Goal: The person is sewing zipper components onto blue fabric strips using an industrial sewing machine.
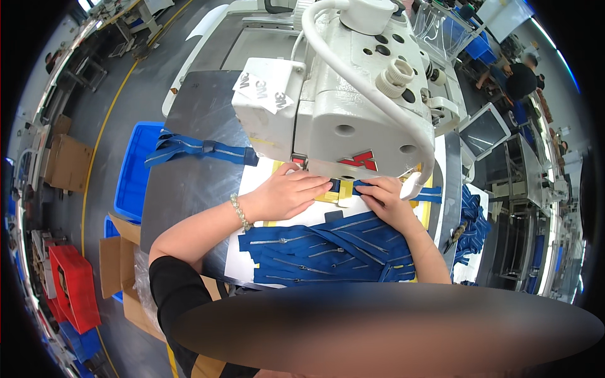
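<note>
My left hand [293, 192], with a bead bracelet at the wrist, lies with fingers extended over a yellow guide [345, 195] at the white sewing machine [343, 132]. Just right of it, my right hand [384, 198] rests bent, slightly parted fingertips on a blue zipper strip [428, 194] running under the machine head; the part beneath both hands is hidden. A layered pile of blue zippers [324, 249] lies on the white work surface nearer me. More blue zipper strips [198, 150] lie at the machine's left.
Blue bins [132, 176], cardboard boxes [66, 160] and a red container [74, 286] stand on the left. At right are more zippers [469, 220], scissors [455, 234] and a tilted screen [484, 131]. A co-worker [520, 79] sits at the back right.
</note>
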A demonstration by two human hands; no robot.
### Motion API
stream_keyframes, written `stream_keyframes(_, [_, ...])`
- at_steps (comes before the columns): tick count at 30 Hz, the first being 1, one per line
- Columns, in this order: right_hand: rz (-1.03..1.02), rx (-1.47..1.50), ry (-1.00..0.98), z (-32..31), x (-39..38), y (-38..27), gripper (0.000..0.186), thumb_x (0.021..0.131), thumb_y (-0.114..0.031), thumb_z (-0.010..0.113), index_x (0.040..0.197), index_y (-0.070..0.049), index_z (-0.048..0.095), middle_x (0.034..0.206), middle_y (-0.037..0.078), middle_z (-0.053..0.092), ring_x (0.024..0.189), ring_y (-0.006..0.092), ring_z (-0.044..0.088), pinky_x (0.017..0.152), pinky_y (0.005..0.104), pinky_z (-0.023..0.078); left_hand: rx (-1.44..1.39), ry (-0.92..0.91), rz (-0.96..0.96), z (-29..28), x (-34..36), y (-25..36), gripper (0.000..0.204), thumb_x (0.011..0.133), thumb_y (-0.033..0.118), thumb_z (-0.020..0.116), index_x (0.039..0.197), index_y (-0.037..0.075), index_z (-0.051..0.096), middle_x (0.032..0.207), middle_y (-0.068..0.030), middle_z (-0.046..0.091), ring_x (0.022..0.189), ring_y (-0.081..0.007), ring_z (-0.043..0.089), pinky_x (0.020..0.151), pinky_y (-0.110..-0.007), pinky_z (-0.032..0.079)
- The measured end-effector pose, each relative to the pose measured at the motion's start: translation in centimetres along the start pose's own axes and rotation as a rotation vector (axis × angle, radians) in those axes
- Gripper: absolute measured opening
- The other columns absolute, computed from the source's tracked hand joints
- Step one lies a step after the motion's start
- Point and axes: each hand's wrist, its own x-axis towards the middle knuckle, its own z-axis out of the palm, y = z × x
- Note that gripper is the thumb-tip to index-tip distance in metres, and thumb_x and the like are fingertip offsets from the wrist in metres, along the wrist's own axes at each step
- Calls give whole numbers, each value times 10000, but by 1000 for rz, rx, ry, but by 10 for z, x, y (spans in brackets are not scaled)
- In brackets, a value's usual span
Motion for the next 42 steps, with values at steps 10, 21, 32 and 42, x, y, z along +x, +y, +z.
stream_keyframes(10, [31,19,-14,-1,1,2,230,782,-42,713,1006,-95,728,988,79,678,874,252,643,785,334,484,28,-57,-2,1,-2,-1,503,875,178,614,1362,126,496,1324,-11,546,1169,-145,517,970,-394,373])
stream_keyframes(21, [106,40,-101,-7,3,-1,211,842,-68,682,1048,-98,719,919,109,705,770,250,683,686,304,534,9,-69,-20,3,-3,-1,528,865,185,625,1374,137,490,1314,1,557,1066,-145,559,910,-361,388])
stream_keyframes(32, [247,101,-153,6,-17,15,251,790,-107,722,1038,-127,687,1024,103,616,986,314,539,852,410,441,-1,-69,-23,8,-4,-3,517,856,190,631,1357,143,509,1308,-1,567,1069,-127,574,825,-332,406])
stream_keyframes(42, [108,79,-160,5,-19,22,322,724,-14,674,1033,-98,644,1039,67,629,1036,310,532,935,411,413,-51,-51,-26,12,-8,-4,495,852,181,628,1336,139,534,1276,-1,590,954,-130,607,692,-306,415])
